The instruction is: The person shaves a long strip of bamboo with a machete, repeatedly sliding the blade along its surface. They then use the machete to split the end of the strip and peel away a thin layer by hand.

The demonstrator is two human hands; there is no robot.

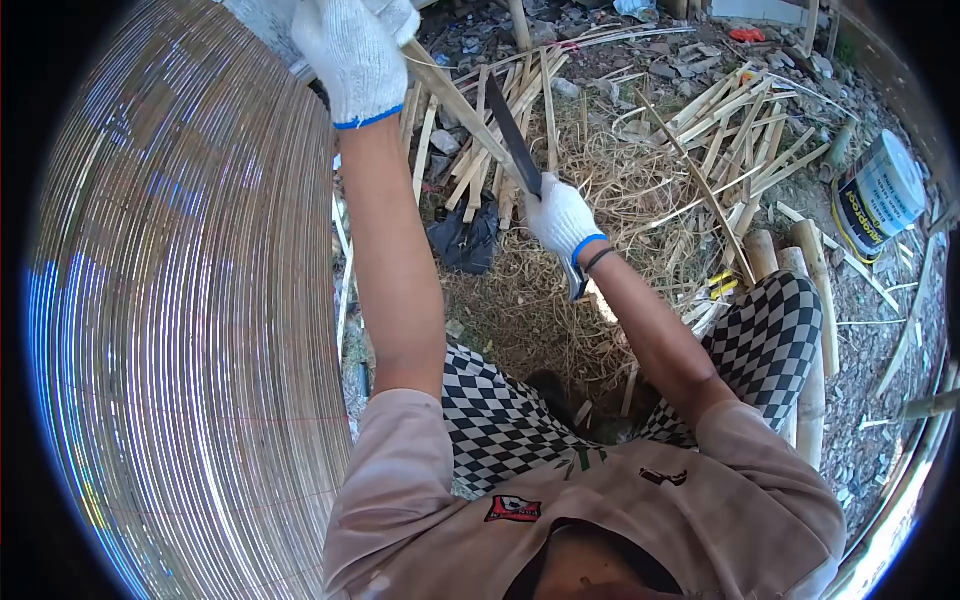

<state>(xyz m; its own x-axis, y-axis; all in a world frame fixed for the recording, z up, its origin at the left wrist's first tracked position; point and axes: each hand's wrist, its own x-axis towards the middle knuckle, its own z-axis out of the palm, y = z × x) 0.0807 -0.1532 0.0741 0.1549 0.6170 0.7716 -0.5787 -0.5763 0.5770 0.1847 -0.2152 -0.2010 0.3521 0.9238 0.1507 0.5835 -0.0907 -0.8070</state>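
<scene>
My left hand [355, 65], in a white knitted glove with a blue cuff, is closed on the upper end of a bamboo strip [450, 95]. The strip slants down to the right toward my other hand. Also gloved, my right hand [562, 218] grips a machete [513, 140] by its handle, whose butt sticks out below the fist. The dark blade points up and away, its lower part right along the strip's lower end. Beyond both hands lie split bamboo strips [480, 175] on the ground.
A large panel of thin bamboo slats [215, 300] fills the left side. Shavings [610, 180] and more cut strips [735, 130] cover the ground ahead. A paint bucket [880, 195] stands at right, near bamboo poles [812, 290] beside my knee. A black plastic bag [468, 240] lies ahead.
</scene>
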